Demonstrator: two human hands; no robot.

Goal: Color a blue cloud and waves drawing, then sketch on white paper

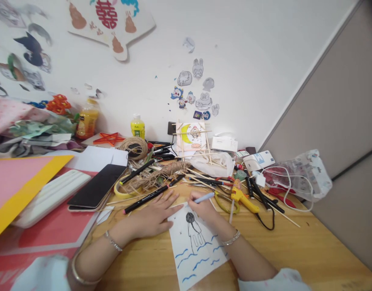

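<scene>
A sheet of white paper [180,264] lies at a slant on the wooden table, bearing a black-ink figure and several blue wave lines. My right hand [204,207] grips a light blue pen [204,197] over the sheet's upper part; its tip is hidden behind my fingers. Flat on the table, my left hand [154,214] has its fingers spread, with the thumb and forefinger at the paper's left edge. Just beyond the left fingers rests a black marker [146,200] with a pink end.
Beyond my hands lie twine [170,169], sticks and several markers. A yellow glue gun [244,198] and yellow scissors [225,204] are right of my right hand. At left are a dark phone [98,186] and a white keyboard [57,194]. Bottles stand against the wall.
</scene>
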